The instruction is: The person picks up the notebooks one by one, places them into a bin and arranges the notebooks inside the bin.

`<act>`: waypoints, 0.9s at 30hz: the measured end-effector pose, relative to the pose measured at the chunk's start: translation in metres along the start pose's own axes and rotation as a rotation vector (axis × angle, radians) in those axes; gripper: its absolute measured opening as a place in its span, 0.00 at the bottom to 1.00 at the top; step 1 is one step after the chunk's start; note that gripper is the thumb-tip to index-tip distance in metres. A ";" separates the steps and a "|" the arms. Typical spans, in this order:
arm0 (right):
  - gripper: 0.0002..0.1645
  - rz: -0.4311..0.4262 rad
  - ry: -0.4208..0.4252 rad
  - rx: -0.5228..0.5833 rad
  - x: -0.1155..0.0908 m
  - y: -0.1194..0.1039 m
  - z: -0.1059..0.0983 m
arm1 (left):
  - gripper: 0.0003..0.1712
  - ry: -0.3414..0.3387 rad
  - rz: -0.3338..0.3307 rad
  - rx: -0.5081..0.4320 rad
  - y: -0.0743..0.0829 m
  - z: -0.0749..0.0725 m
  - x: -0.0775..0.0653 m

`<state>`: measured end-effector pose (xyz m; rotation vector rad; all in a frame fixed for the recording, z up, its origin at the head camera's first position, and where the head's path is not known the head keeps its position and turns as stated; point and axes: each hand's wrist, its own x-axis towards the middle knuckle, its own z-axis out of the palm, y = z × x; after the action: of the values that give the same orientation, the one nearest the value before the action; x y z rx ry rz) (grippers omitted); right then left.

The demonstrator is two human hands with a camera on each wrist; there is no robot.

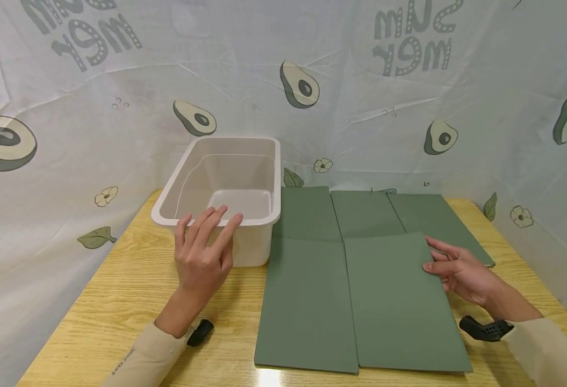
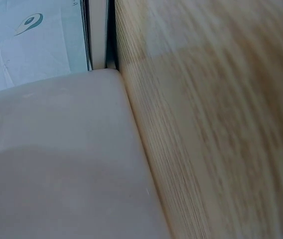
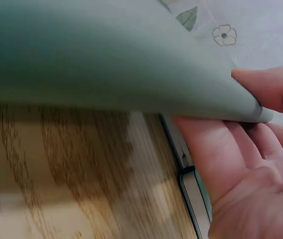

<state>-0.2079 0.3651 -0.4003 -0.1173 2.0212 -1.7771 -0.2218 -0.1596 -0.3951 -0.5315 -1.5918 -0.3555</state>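
A green-covered book point(image 1: 404, 306) lies at the front right, and my right hand point(image 1: 462, 271) pinches its upper right edge. The thumb is on top and the fingers are underneath; in the right wrist view the held edge point(image 3: 221, 99) is raised off the wood. My left hand point(image 1: 203, 255) is at the front rim of a pale plastic bin point(image 1: 254, 239), its fingers extended over that rim. No contents show inside the bin. The left wrist view shows the bin's outer wall point(image 2: 57, 149) close up, without the hand.
Another green book point(image 1: 307, 306) lies left of the held one. Three more form a back row: left point(image 1: 309, 212), middle point(image 1: 365, 215) and right point(image 1: 438, 220). They cover much of the wooden table point(image 1: 104, 301). A printed avocado curtain point(image 1: 244, 80) hangs behind.
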 end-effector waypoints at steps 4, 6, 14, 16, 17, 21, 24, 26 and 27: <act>0.57 -0.050 -0.007 0.013 -0.001 0.000 -0.001 | 0.20 0.004 0.004 -0.001 0.000 0.000 0.000; 0.57 -0.076 -0.006 0.013 -0.002 -0.002 -0.002 | 0.20 0.006 0.004 0.000 0.000 0.000 0.000; 0.54 -0.106 0.031 0.007 -0.005 -0.018 -0.003 | 0.18 0.023 0.003 -0.003 0.000 0.001 -0.001; 0.54 -0.122 0.039 0.039 -0.005 -0.026 -0.003 | 0.18 0.028 0.003 -0.003 0.000 0.001 -0.001; 0.54 -0.132 0.041 0.061 -0.005 -0.030 -0.003 | 0.18 0.029 0.003 -0.004 0.000 0.001 -0.001; 0.55 -0.172 0.052 0.124 -0.006 -0.045 0.000 | 0.18 0.031 0.004 -0.003 0.000 0.001 0.000; 0.56 -0.176 0.080 0.128 -0.007 -0.057 0.002 | 0.17 0.031 0.005 -0.004 0.000 0.001 0.000; 0.55 -0.175 0.108 0.125 -0.006 -0.064 0.004 | 0.17 0.034 0.006 -0.001 0.000 0.001 0.000; 0.55 -0.175 0.125 0.118 -0.006 -0.068 0.005 | 0.16 0.036 0.006 0.001 0.000 0.001 0.000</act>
<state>-0.2162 0.3511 -0.3338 -0.1543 2.0388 -2.0546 -0.2224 -0.1594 -0.3949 -0.5267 -1.5552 -0.3578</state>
